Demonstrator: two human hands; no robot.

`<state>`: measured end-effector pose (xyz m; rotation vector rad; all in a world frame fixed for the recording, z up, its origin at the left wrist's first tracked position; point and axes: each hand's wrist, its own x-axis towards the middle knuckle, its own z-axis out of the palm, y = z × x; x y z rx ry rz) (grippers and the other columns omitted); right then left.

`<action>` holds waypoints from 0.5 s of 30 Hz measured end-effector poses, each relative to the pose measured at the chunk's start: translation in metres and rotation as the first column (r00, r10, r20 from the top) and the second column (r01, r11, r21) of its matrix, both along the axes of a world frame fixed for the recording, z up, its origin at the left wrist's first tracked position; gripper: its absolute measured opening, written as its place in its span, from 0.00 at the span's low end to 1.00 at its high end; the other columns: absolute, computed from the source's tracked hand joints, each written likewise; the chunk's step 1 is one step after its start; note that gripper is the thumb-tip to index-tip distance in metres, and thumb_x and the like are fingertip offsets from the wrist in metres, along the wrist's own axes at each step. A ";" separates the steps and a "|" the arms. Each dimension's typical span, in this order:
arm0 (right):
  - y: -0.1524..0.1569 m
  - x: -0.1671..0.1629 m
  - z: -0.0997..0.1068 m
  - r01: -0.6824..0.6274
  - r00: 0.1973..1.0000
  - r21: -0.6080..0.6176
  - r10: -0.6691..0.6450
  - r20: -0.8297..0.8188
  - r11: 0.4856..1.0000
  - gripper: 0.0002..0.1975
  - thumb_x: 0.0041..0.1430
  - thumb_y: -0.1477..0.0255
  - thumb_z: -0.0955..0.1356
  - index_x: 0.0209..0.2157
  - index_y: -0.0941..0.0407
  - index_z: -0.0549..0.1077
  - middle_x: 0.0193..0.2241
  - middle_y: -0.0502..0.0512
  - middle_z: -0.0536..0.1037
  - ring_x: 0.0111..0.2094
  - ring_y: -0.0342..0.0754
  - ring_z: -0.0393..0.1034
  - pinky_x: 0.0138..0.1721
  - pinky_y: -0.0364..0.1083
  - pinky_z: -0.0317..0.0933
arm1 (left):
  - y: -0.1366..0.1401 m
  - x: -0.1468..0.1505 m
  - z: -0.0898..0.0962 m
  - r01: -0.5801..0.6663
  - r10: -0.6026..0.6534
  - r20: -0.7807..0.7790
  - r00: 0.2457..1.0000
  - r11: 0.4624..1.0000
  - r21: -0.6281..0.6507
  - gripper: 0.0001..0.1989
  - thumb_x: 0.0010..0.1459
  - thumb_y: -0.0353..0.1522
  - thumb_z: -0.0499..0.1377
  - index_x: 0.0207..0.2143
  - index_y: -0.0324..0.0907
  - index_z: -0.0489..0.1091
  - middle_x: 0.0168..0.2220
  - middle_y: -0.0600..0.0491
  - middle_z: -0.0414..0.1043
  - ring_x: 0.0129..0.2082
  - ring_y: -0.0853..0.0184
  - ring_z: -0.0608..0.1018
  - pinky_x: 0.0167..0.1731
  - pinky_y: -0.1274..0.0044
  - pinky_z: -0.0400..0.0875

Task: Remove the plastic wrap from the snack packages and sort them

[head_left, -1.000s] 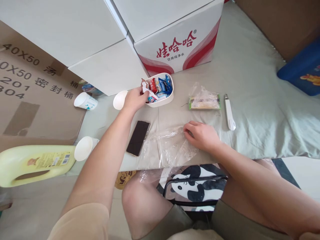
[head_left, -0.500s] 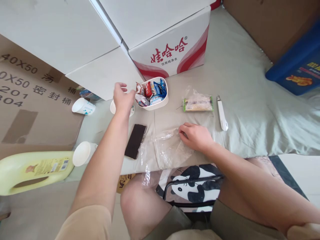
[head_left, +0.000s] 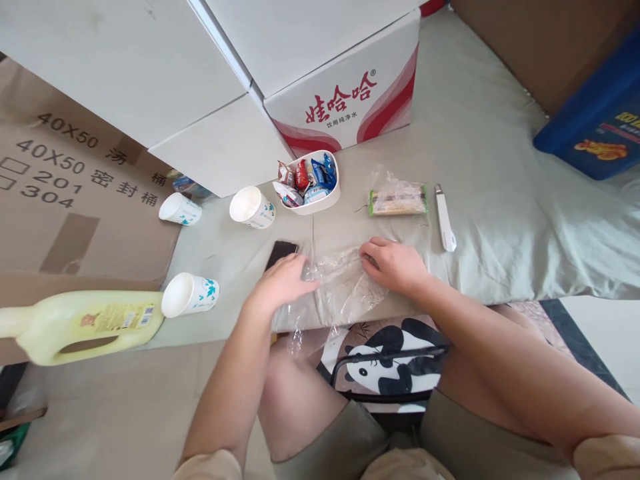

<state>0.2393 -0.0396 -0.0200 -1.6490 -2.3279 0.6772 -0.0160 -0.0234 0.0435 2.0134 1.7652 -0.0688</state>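
Observation:
A clear plastic bag (head_left: pixel 345 283) lies crumpled at the front edge of the cloth-covered surface, its lower end hanging towards my knee. My right hand (head_left: pixel 393 267) has its fingers curled on the bag's right end. Over the bag's left end is my left hand (head_left: pixel 283 283), thumb and fingers apart; whether it touches the film I cannot tell. A dark phone (head_left: pixel 281 252) lies partly hidden beneath that hand. Beyond the hands stands a white oval box (head_left: pixel 315 206) filled with several small wrapped snacks (head_left: pixel 306 179).
Paper cups (head_left: pixel 253 208) stand and lie on the left, near a yellow jug (head_left: pixel 90 327) on its side. A wrapped pack (head_left: pixel 399 200) and a white utility knife (head_left: pixel 445 219) lie to the right. White cartons (head_left: pixel 345 100) line the back; a blue container (head_left: pixel 590 127) stands far right.
My left hand has come back from beside the snack box and cup, down to the plastic bag, now covering part of the phone. My right hand stays on the bag.

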 end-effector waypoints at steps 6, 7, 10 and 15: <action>0.003 0.006 -0.002 0.068 0.996 0.039 -0.065 -0.069 0.997 0.16 0.68 0.70 0.60 0.50 0.54 0.75 0.53 0.58 0.77 0.50 0.54 0.73 0.34 0.47 0.60 | 0.017 0.018 -0.013 -0.230 0.181 0.478 0.859 0.972 0.046 0.07 0.50 0.39 0.63 0.27 0.45 0.74 0.26 0.53 0.76 0.27 0.63 0.77 0.29 0.73 0.69; 0.003 0.007 -0.003 0.084 0.994 0.054 -0.080 -0.079 0.995 0.16 0.68 0.71 0.60 0.51 0.54 0.75 0.54 0.58 0.76 0.53 0.54 0.72 0.35 0.47 0.62 | 0.022 0.021 -0.016 -0.311 0.229 0.619 0.751 0.950 0.025 0.09 0.48 0.40 0.65 0.30 0.45 0.74 0.28 0.53 0.77 0.27 0.64 0.78 0.29 0.75 0.69; 0.003 0.010 -0.005 0.113 0.989 0.098 -0.102 -0.108 0.989 0.18 0.66 0.73 0.61 0.54 0.54 0.74 0.56 0.60 0.74 0.58 0.55 0.68 0.38 0.47 0.65 | 0.031 0.030 -0.030 -0.440 0.290 0.835 0.468 0.896 -0.064 0.15 0.43 0.40 0.69 0.33 0.45 0.73 0.29 0.54 0.78 0.27 0.68 0.77 0.26 0.78 0.68; 0.006 0.009 -0.007 0.124 0.986 0.141 -0.106 -0.128 0.982 0.19 0.66 0.73 0.61 0.54 0.54 0.74 0.56 0.61 0.74 0.57 0.56 0.68 0.44 0.49 0.68 | 0.019 0.028 -0.052 -0.489 0.327 0.898 0.293 0.859 -0.153 0.13 0.42 0.39 0.70 0.25 0.44 0.70 0.23 0.56 0.74 0.24 0.69 0.75 0.29 0.76 0.69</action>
